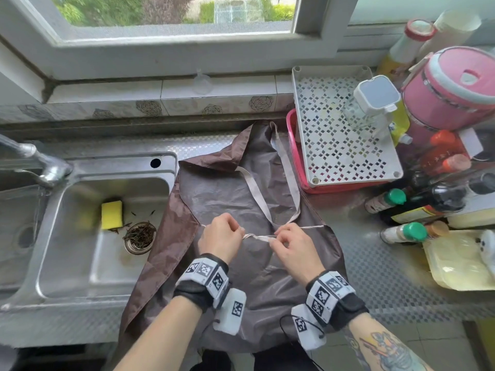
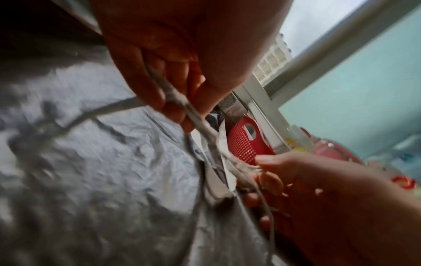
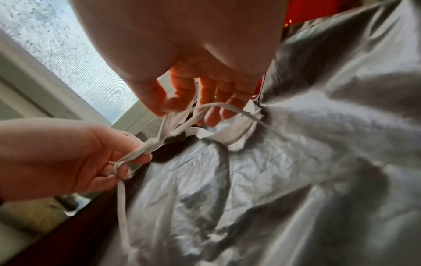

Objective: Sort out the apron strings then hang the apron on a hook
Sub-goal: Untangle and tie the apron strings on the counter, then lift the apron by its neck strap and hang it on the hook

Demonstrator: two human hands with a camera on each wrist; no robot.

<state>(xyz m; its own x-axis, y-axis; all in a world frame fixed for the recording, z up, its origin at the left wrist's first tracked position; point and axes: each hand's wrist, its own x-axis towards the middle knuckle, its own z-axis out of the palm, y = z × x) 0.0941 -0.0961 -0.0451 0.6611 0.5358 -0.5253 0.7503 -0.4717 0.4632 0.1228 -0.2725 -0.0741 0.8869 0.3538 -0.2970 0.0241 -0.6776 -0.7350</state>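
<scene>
Left hand (image 1: 221, 236) pinching apron strings (image 1: 257, 236), right hand (image 1: 293, 246) pinching them too (brown apron (image 1: 214, 194) beneath)

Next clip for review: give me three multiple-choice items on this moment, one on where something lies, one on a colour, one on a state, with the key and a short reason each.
1. Where does the apron lie?
A. in the sink
B. spread on the counter beside the sink
C. on a hook

2. What colour is the sponge in the sink?
A. yellow
B. blue
C. white

3. What are the hands doing?
A. resting flat on the cloth
B. holding a bottle
C. both pinching the apron strings

Key: B, the apron covers the counter right of the basin; A, the sponge is plainly yellow; C, left hand and right hand each pinch the tangled strings.
</scene>
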